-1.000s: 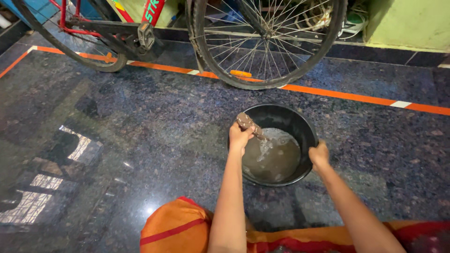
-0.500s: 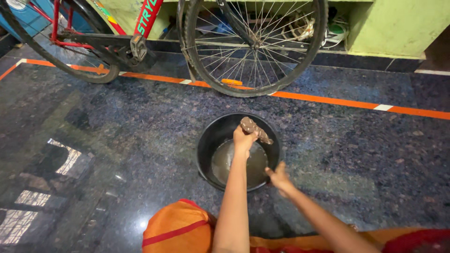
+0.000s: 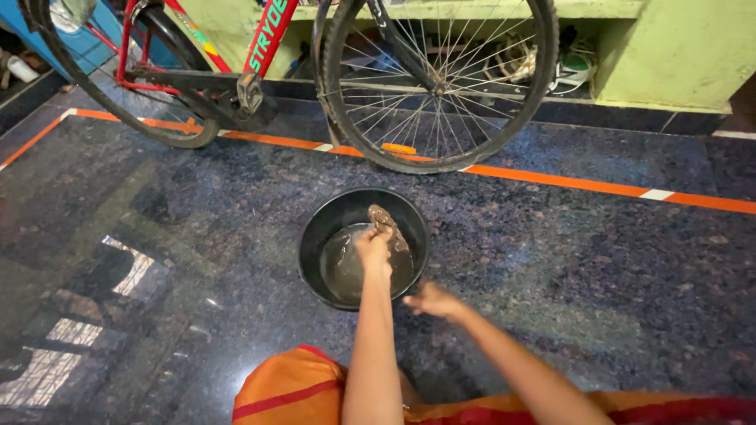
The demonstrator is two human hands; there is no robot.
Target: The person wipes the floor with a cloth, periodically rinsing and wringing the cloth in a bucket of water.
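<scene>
A black bucket (image 3: pixel 315 236) with murky water stands on the dark polished floor in front of me. My left hand (image 3: pixel 373 250) is over the bucket, shut on a wet brown cloth (image 3: pixel 386 223) that sticks up from my fist. My right hand (image 3: pixel 431 300) hovers just past the bucket's near right rim, fingers spread, holding nothing and not touching the bucket.
A red-framed bicycle (image 3: pixel 268 39) stands beyond the bucket, its wheel (image 3: pixel 438 79) close behind it and a pedal (image 3: pixel 250 93) to the left. An orange stripe (image 3: pixel 551 177) runs across the floor. A green cabinet (image 3: pixel 669 51) is at back right. My orange-clothed knee (image 3: pixel 287 386) is below.
My right hand let go of the bucket's rim and drew back toward me. The bucket now sits further left in view. My left hand kept the cloth over the water.
</scene>
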